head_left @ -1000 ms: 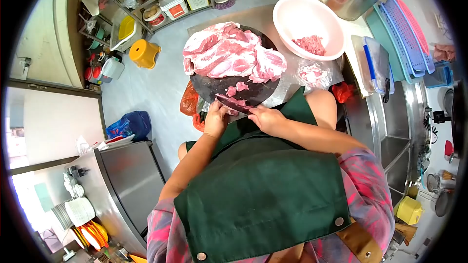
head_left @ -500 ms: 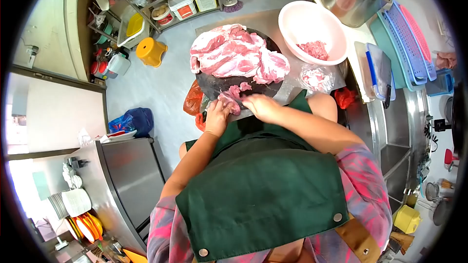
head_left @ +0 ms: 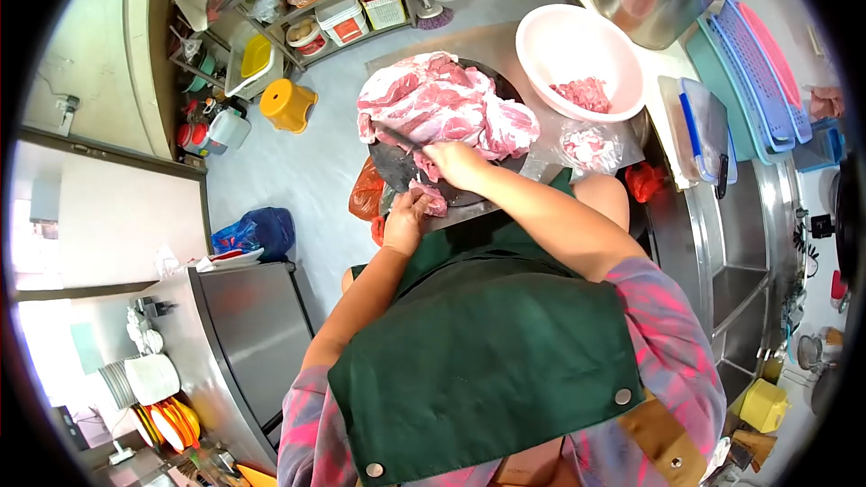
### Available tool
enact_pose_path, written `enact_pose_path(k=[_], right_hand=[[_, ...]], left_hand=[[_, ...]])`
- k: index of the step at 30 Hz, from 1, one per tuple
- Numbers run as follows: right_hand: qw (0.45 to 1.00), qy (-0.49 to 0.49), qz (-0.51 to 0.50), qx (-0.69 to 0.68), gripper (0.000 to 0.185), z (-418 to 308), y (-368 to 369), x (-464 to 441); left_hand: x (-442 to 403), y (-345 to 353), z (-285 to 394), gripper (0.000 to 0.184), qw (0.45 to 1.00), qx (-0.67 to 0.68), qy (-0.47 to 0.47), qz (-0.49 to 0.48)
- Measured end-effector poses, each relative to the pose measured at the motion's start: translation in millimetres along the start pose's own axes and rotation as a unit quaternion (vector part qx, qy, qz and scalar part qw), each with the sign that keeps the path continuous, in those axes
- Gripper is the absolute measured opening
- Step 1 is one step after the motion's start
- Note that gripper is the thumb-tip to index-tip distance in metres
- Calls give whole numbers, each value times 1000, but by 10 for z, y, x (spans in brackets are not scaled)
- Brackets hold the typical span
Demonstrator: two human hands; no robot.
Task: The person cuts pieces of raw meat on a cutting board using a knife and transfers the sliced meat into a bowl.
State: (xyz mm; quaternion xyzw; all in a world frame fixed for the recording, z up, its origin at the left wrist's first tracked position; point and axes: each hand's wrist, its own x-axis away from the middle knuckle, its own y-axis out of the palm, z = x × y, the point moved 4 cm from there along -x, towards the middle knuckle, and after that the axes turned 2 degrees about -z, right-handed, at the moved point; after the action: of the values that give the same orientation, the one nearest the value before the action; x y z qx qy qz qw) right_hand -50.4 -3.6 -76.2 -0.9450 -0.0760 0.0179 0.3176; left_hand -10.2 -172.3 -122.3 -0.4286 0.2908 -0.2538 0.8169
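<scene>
My right hand [head_left: 454,164] is closed round a knife [head_left: 395,136], its blade pointing up and left over the dark round cutting board [head_left: 388,167]. Pinched under my left hand [head_left: 406,219] is a small piece of raw meat [head_left: 433,201] at the board's near edge. Another bit of meat lies just below my right hand, partly covered by it. A large slab of raw meat [head_left: 433,104] fills the far part of the board, beyond both hands. The knife's handle is hidden in my fist.
A pink bowl [head_left: 541,41] with small meat pieces [head_left: 585,95] stands to the right. Nearer me, a clear plastic bag [head_left: 591,146] holds pale scraps. Orange-red plastic [head_left: 366,191] lies left of the board. A yellow stool [head_left: 288,106] stands on the floor at left.
My right hand has moved up and left, away from my left hand, and the knife blade now shows over the board. My left hand stays on the small meat piece.
</scene>
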Motion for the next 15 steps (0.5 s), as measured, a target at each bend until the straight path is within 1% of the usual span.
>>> enact_pose_path(k=[1, 2, 4, 6, 8, 10, 13, 14, 15], right_hand=[[996, -53, 57, 38, 34, -35, -124, 165], [999, -11, 27, 14, 32, -55, -228, 313], [996, -15, -29, 88, 34, 7, -201, 614], [992, 13, -34, 121, 34, 10, -108, 900], [991, 45, -57, 110, 34, -75, -68, 1083], [983, 65, -98, 139, 37, -69, 11, 1115], [986, 43, -60, 149, 42, -39, 242, 844], [979, 83, -118, 144, 46, -148, 249, 649], [989, 40, -81, 115, 46, 13, 458, 449]], left_hand=[[-6, -21, 7, 39, 1000, 3, -3, 7], [-20, -57, 35, 39, 1000, 9, -5, 11], [-28, -48, 86, 38, 1000, 13, -9, 14], [-38, -48, 91, 37, 1000, 0, -19, 17], [-42, -61, 94, 35, 999, 4, -19, 32], [-33, -40, 73, 35, 999, 5, -27, 36], [-53, -3, 18, 33, 999, 6, -40, 8], [-66, 19, 0, 32, 999, 8, -35, -2], [-59, 74, -44, 32, 999, 26, -24, -10]])
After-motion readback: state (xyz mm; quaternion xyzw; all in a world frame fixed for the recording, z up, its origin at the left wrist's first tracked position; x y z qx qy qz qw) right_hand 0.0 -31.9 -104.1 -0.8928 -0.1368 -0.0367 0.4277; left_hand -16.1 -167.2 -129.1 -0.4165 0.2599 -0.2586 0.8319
